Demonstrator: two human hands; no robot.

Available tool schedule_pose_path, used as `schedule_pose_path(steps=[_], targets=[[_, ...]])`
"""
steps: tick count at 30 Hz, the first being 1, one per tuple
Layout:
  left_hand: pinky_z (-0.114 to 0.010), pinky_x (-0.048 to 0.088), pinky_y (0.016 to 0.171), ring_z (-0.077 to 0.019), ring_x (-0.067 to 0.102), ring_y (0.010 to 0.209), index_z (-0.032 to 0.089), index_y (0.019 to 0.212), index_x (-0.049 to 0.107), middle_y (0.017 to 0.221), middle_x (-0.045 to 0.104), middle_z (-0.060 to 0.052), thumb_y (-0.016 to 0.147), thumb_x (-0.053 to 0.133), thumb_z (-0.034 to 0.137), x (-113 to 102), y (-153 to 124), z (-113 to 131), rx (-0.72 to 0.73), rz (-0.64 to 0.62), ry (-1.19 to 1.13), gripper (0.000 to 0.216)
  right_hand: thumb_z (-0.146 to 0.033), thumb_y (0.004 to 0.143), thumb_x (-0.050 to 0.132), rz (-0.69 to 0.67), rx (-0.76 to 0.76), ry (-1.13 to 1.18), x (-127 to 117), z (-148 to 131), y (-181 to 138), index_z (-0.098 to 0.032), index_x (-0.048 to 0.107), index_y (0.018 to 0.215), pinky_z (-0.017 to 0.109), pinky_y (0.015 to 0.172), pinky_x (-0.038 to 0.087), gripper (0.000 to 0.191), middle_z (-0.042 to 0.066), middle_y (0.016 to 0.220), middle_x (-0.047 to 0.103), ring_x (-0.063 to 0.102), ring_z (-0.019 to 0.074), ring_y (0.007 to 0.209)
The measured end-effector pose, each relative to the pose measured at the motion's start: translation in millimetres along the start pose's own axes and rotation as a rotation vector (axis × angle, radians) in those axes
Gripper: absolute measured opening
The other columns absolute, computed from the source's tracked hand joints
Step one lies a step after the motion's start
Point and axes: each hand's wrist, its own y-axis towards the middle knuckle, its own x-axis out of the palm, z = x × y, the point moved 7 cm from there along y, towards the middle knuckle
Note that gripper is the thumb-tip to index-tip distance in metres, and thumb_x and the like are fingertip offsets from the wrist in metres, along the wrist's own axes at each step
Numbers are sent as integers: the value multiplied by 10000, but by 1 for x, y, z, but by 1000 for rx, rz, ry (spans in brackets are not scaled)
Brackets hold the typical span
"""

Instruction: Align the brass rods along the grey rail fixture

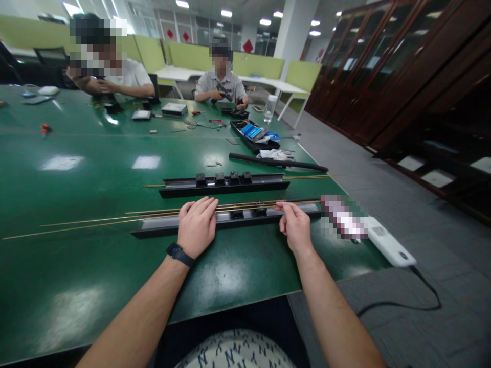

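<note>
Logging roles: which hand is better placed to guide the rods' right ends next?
Right hand, probably: its fingers seem to touch the rods nearer those ends; the left hand lies farther left.

A glossy green table (95,194) carries a black channel (249,220) under the left hand (197,227) and right hand (296,227), with a second black channel (224,189) just beyond both hands. Farther beyond them lie a black bar (299,165), whitish gloves (275,154), a black tray (242,138) and a clear bottle (270,109), and well past the left hand a white box (174,109). Right of the right hand are a blurred flat object (342,216) and a white power strip (389,243), at the table's edge
</note>
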Motion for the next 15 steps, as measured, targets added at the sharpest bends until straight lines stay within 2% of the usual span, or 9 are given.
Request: schedule_pose_path(steps=[15], targets=[[-505, 394, 1125, -275, 677, 1331, 237, 1345, 706, 1374, 757, -87, 1046, 502, 213, 0, 0, 0, 10, 1, 13, 363, -578, 893, 727, -53, 1, -19, 4, -2, -2, -167, 791, 1002, 215, 307, 237, 430, 106, 986, 815, 450, 49, 360]])
